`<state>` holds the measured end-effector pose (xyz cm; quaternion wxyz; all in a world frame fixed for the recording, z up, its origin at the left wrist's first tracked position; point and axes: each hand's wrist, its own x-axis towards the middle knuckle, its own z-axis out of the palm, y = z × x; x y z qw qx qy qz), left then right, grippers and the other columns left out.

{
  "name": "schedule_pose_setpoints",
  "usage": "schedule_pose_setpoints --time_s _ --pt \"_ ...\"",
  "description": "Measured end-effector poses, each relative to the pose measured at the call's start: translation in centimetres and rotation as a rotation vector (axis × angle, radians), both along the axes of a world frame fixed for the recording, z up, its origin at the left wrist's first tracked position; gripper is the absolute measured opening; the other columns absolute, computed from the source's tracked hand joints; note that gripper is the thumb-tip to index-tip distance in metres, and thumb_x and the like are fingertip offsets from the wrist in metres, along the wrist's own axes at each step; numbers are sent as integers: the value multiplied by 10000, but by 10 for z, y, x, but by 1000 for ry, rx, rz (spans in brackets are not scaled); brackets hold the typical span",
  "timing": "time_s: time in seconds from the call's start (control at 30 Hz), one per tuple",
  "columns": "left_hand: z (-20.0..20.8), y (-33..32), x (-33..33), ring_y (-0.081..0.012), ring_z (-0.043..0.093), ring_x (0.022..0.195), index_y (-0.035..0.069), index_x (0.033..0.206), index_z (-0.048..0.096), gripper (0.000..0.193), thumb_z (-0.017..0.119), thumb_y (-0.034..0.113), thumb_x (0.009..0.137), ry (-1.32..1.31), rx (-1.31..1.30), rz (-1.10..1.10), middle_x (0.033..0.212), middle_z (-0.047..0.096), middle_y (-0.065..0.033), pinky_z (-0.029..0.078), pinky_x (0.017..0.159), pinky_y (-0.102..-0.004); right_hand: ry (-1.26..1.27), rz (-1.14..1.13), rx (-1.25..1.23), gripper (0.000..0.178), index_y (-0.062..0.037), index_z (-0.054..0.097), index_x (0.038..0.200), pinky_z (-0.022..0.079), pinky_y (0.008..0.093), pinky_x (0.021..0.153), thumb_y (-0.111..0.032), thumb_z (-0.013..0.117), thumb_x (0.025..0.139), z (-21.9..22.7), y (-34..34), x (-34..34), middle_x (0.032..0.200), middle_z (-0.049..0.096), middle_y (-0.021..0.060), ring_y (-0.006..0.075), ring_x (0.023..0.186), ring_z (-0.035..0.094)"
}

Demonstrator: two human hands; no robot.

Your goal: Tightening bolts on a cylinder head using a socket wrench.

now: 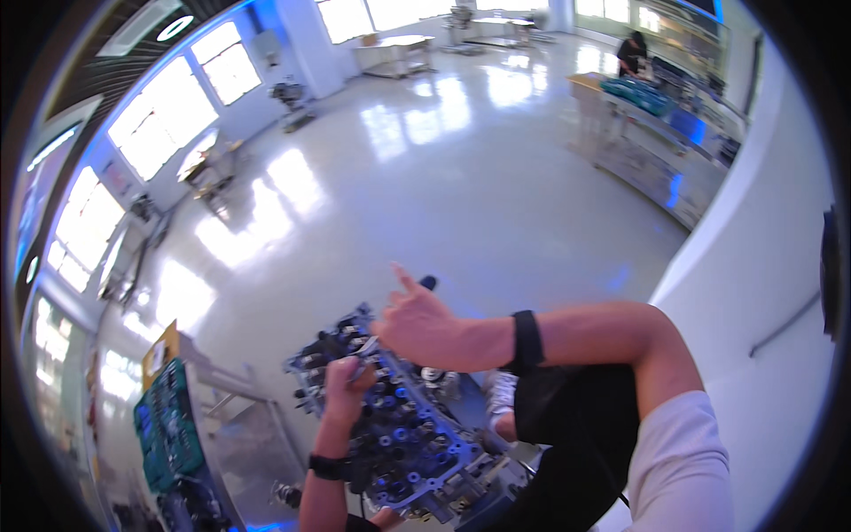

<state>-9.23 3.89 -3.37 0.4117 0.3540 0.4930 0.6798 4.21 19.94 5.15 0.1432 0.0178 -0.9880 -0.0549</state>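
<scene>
An engine cylinder head (399,434), silver-rimmed with rows of dark round valve parts, stands low in front of me. Over its far left part, my left hand (344,387) is closed round a shiny metal wrench-like tool (364,347). My right hand (415,317) is just beyond, its index finger stretched out and the other fingers curled. A dark rounded end (429,283) shows past that hand, in line with the metal tool, and looks like its handle. The right palm and the tool's middle are hidden. Both wrists wear black bands.
At left, a bench bears an open green tool case (168,426) and a yellowish box (160,353). A person (632,53) is at a far-right workbench (651,168) with another green case (638,95). A white wall (762,293) rises on my right. My white shoe (501,395) is beside the engine.
</scene>
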Motion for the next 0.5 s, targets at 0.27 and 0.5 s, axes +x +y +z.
schedule_pose_setpoints --time_s 0.27,0.5 --pt "15 6 30 -105 440 568 108 710 480 301 464 280 956 -170 -29 652 597 419 21 371 591 -267 -415 125 -363 172 -47 611 782 454 430 805 -218 619 800 17 -37 4 614 619 147 311 608 639" --pt "0 10 10 -81 280 496 159 559 363 425 420 371 923 -77 -124 61 526 307 60 203 508 -278 67 85 100 147 -71 611 805 451 442 817 -215 612 835 -2 3 8 645 641 107 264 610 646"
